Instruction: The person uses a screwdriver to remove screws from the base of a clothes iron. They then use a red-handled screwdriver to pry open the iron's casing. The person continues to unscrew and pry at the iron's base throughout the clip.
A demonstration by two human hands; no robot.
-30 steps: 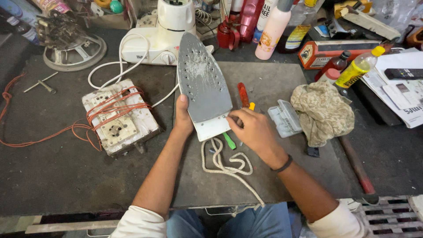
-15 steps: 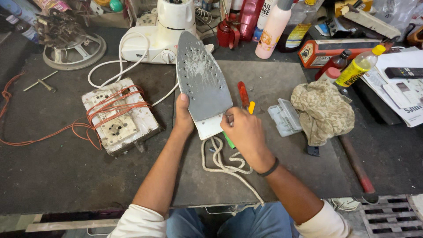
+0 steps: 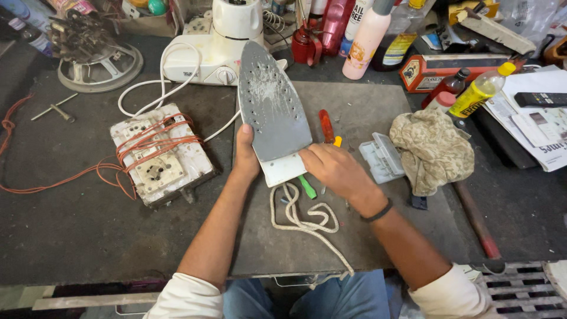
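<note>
A clothes iron lies upturned on the grey mat, its scratched metal soleplate facing me. My left hand grips the iron's left rear edge. My right hand rests against the white rear end of the iron on the right side. A green-handled screwdriver pokes out from under my right hand; whether the hand holds it I cannot tell. The iron's white braided cord loops on the mat below. A red-handled screwdriver and a yellow-tipped tool lie just right of the iron.
A white switch box wrapped in orange wire sits left. A white mixer base stands behind the iron. A crumpled cloth, small plastic part, bottles, a yellow bottle and a long wooden-handled tool crowd the right.
My right hand has slid left and slightly up along the iron's rear end. The left hand and the iron have stayed put.
</note>
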